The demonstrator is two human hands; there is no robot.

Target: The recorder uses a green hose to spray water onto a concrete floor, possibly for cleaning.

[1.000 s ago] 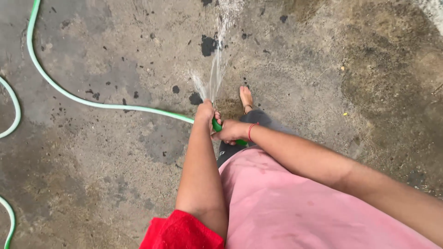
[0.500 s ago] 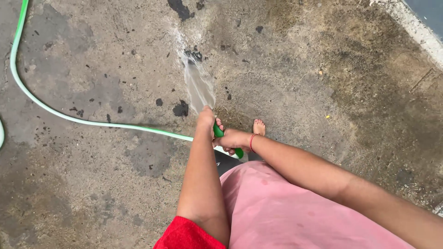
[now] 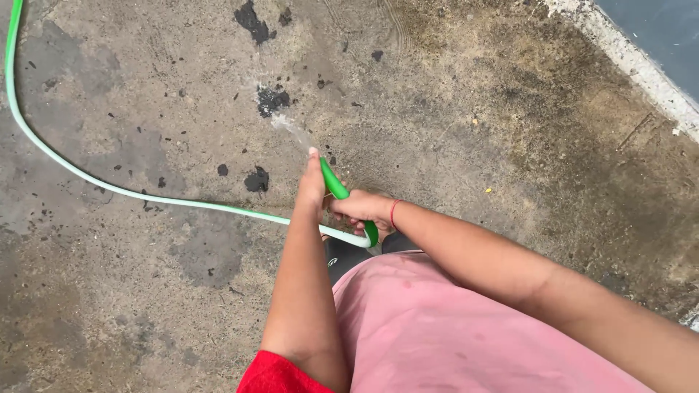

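Observation:
A green garden hose (image 3: 145, 196) runs across wet concrete from the upper left to my hands. My right hand (image 3: 362, 209), with a red band on its wrist, grips the hose just behind its end. My left hand (image 3: 312, 188) sits at the hose's open tip, a finger pressed over the mouth. A thin, weak trickle of water (image 3: 287, 129) leaves the tip toward the upper left. I wear a pink garment (image 3: 451, 327) and a red sleeve (image 3: 280, 375).
The concrete floor (image 3: 473, 109) is damp, stained brown at the upper right and dotted with black patches (image 3: 272, 100). A pale raised kerb (image 3: 641, 69) runs diagonally across the top right corner, with a dark surface beyond it.
The broad spray has shrunk to a thin trickle. The view has shifted so the hose tip and hands sit lower left, the kerb has come into view, and my bare foot is hidden.

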